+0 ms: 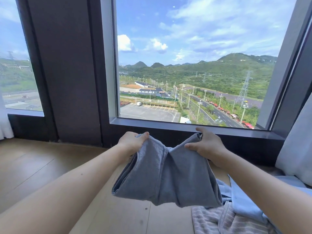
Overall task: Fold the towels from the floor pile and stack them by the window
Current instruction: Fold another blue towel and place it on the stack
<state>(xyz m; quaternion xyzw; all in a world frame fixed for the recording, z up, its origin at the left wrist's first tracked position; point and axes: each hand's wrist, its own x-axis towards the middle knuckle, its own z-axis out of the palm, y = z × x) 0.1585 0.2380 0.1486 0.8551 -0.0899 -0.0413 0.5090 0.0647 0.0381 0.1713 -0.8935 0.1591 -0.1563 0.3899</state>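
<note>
A grey-blue towel (166, 178) hangs doubled over in the air in front of the window (194, 65). My left hand (133, 142) pinches its upper left corner and my right hand (207, 146) grips its upper right corner. The cloth sags between the two hands and its lower edge hangs free above the floor. At the lower right lies the floor pile: a light blue towel (244, 201) and a grey striped towel (214, 220), both crumpled.
A dark window sill (185, 126) runs just beyond my hands. The wooden floor (33, 166) stretches to the left. A dark pillar (70, 73) stands between two panes. A pale curtain (297, 141) hangs at the right edge, another at the far left.
</note>
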